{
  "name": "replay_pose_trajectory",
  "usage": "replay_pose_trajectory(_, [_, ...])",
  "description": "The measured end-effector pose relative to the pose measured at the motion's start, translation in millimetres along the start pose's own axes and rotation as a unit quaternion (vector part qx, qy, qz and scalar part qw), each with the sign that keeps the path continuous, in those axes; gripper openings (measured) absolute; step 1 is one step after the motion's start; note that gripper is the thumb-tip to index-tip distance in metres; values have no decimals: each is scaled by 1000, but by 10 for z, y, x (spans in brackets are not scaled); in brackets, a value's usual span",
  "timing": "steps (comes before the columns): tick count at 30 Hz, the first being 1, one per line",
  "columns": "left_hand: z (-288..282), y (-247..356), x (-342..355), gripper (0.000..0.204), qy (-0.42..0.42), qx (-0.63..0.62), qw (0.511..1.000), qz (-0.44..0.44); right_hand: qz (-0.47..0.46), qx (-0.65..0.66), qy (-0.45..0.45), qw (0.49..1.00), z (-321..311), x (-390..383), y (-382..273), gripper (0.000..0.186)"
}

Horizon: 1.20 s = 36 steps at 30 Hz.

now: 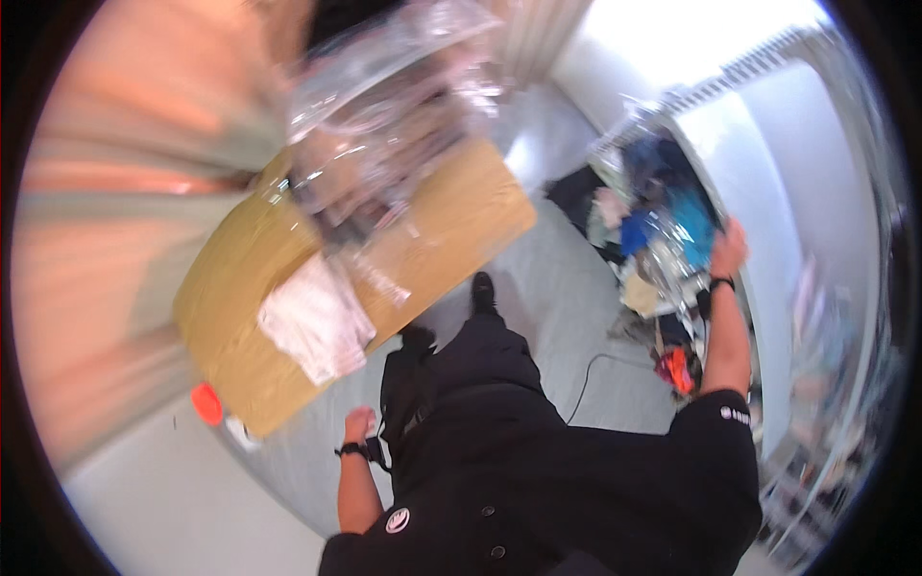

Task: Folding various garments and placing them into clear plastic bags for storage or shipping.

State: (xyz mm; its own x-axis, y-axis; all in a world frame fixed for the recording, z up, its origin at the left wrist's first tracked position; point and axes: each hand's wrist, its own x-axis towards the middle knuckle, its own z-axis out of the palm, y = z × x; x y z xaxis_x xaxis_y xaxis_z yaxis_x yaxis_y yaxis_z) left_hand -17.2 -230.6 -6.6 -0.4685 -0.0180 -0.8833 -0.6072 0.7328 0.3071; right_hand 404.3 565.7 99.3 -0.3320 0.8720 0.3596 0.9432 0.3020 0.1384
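My right hand [730, 247] reaches out to the right, beside a heap of mixed clothes [639, 226] and close to a white panel [759, 182]. Blur smears its fingers, so I cannot tell whether they grip anything. Nearest to it are a turquoise cloth [690, 226] and crinkled clear plastic [667, 252]. My left hand [360, 422] hangs low by my side with its fingers curled in, and nothing shows in it. Beyond that hand, a folded white garment [317, 319] lies on the wooden table [480, 197].
Blurred clear plastic bags with folded clothes [384, 144] are stacked on the table's far part. An orange-red round object [206, 403] is by the table's left end. A dark cable [588, 370] runs over the floor toward an orange item [677, 370]. Shelving [836, 422] stands at right.
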Motion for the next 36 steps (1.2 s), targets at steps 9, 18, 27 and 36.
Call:
replay_pose_trajectory(9, [410,1789,-1070,40,-13,-122,976,181,-315,283,-47,905,-965,-747,-1763,16])
replay_pose_trajectory(18, [647,2659,-2150,58,-238,-206,918,239,-689,421,-274,522,-2766,-1814,-4070,35])
replay_pose_trajectory(27, [-1128,1236,-916,22,262,-462,793,299,-421,635,-314,566,-2667,-2758,-5649,50])
replay_pose_trajectory(36, [-1646,-23,1285,28,192,-656,666,300,-106,338,-371,859,-1148,-3775,-6676,95])
